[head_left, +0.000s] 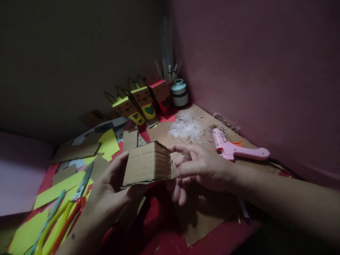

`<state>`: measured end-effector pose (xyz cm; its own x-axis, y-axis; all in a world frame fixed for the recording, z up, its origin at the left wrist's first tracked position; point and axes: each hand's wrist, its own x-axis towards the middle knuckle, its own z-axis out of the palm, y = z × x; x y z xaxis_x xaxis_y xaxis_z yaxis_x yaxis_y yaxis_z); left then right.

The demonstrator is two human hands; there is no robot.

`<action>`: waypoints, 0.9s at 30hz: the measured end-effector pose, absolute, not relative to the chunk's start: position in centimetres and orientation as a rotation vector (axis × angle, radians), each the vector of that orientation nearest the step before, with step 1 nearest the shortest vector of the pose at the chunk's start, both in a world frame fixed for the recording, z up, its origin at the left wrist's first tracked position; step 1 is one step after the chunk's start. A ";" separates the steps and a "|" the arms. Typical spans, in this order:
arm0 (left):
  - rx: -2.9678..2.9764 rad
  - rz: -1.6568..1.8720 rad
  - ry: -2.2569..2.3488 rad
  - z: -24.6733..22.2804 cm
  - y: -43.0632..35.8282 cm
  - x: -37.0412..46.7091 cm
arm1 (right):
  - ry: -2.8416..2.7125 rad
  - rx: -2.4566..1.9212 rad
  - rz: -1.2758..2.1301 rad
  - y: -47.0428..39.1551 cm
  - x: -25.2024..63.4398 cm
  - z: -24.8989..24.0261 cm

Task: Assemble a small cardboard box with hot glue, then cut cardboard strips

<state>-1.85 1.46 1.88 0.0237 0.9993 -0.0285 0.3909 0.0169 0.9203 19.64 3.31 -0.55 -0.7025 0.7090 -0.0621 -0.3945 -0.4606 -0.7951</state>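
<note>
Dim craft corner — both hands [111, 187] [196, 166] pinch a folded cardboard piece [147, 164].

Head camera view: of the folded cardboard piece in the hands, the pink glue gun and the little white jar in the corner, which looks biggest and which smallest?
1. Folded cardboard piece, held by both hands, though it is nearest the camera.
2. Pink glue gun; about as long as the cardboard but slimmer.
3. White jar, farthest away.

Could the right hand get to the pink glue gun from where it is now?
Probably yes. The glue gun lies in the open on the cardboard just beyond the right hand, with nothing between them. But that hand's fingers are pinching the folded cardboard piece, so it would likely have to let go first.
</note>
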 end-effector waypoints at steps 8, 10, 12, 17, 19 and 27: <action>1.481 1.050 1.360 1.7 1.4 -1.2 | -1.041 -0.540 2.136 3.1 19.4 -0.5; 1.469 1.076 1.344 1.7 1.3 -1.0 | -1.048 -0.532 2.140 3.2 19.5 -0.6; 1.477 1.082 1.341 1.7 1.3 -0.9 | -1.062 -0.522 2.137 3.2 19.5 -0.6; 1.463 1.094 1.347 1.8 1.1 -0.7 | -1.063 -0.542 2.134 3.2 19.5 -0.5; 1.447 1.100 1.354 1.9 1.0 -0.6 | -1.053 -0.568 2.137 3.2 19.5 -0.4; 1.458 1.107 1.341 1.8 1.1 -0.9 | -1.080 -0.629 2.114 3.2 19.3 -0.2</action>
<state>-0.88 1.06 1.83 0.0353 0.9974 0.0622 0.2499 -0.0691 0.9658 19.30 3.18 -0.21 -0.6576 0.7448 -0.1130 -0.3450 -0.4311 -0.8338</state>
